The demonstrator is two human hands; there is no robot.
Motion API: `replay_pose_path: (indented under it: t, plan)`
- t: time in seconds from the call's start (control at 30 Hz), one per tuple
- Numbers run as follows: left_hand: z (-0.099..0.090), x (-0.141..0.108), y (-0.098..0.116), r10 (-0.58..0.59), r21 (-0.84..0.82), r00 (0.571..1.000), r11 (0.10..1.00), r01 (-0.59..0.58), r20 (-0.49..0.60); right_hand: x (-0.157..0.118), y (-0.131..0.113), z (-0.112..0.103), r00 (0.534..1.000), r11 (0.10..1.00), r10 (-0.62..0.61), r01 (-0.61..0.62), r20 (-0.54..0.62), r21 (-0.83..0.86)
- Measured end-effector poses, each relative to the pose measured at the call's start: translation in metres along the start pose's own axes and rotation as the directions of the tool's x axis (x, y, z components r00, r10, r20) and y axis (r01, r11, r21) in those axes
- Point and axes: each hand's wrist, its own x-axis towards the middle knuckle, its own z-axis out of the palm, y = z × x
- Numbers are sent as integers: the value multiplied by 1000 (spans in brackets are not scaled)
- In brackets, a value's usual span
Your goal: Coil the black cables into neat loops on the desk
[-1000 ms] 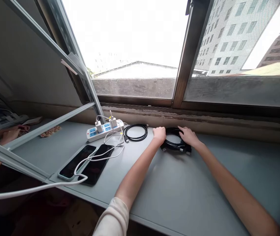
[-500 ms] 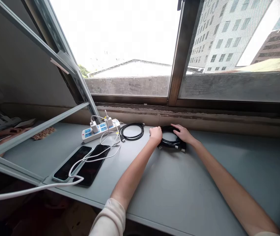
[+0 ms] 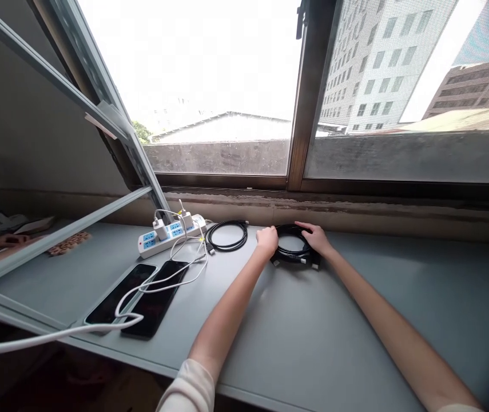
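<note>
A thick coil of black cables (image 3: 289, 256) with several plugs at its near side is on the grey desk. My left hand (image 3: 267, 237) is closed around the coil's left edge, its fingertips hidden. At the opposite side, my right hand (image 3: 317, 237) grips the coil, with one finger stretched along the far rim and the thumb lower down on the inner side. Just left of my left hand lies a second, thinner black cable coil (image 3: 227, 249), which neither hand touches.
A white power strip (image 3: 171, 240) holds two chargers with white cables. Two phones, one light-edged (image 3: 119, 294) and one black (image 3: 156, 300), lie under those cables. A metal frame (image 3: 68, 229) crosses the left; beyond it another person's hand (image 3: 10, 240) shows. A window sill backs the desk.
The view has shifted slightly, so the scene sits a little lower and further left. Both hands keep their places on the thick coil, which shows no clear movement on the desk.
</note>
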Motion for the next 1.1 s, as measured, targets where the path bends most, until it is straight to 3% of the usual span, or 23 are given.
replay_pose_path:
  t: [0.3,0.53,0.63,0.77,0.93,1.03,1.1]
  plan:
    - [-8,-4,-1,-4,-81,999,997,7,37,-8,-20,-7,999,969,-43,35,-25,-243]
    - [-37,-9,-21,67,-240,972,971,-12,223,-12,-53,-17,996,881,-79,89,42,-465]
    - [-53,-10,-32,14,-265,987,964,30,162,-11,-66,-27,996,876,-84,81,13,-475]
    - [-66,-9,-48,-148,-248,989,958,143,-1,-8,-86,-60,986,904,-116,55,-120,-424]
    - [-58,1,-65,-330,-174,944,930,325,-1,-18,-125,-109,922,942,-210,102,-325,-319]
    - [-48,8,-71,-398,-124,916,908,400,39,-32,-152,-129,862,949,-268,159,-431,-272]
    - [-43,11,-73,-424,-98,903,898,429,71,-43,-167,-137,796,937,-344,254,-498,-240]
